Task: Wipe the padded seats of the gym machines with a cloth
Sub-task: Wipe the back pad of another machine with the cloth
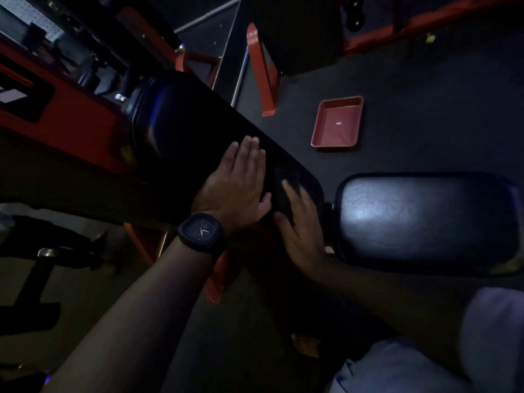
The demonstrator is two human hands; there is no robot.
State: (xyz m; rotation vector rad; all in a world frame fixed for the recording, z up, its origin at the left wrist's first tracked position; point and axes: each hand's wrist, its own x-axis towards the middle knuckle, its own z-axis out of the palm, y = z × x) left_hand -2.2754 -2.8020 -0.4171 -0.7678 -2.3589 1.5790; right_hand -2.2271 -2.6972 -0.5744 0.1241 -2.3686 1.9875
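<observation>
A long black padded backrest [187, 123] runs from upper left to the centre. My left hand [238, 180], with a dark watch on the wrist, lies flat on its lower part, fingers straight. Just to the right, my right hand [300, 222] presses a dark cloth [286, 188] against the pad's lower end; the cloth is hard to make out in the dim light. A separate black padded seat [425, 219] sits at the right, with a pale glare on it.
The machine's red frame [71, 120] lies along the left. A red tray [337, 123] rests on the dark floor beyond the backrest. Red upright posts [262, 72] stand further back. Another dark machine part [42, 268] is at the lower left.
</observation>
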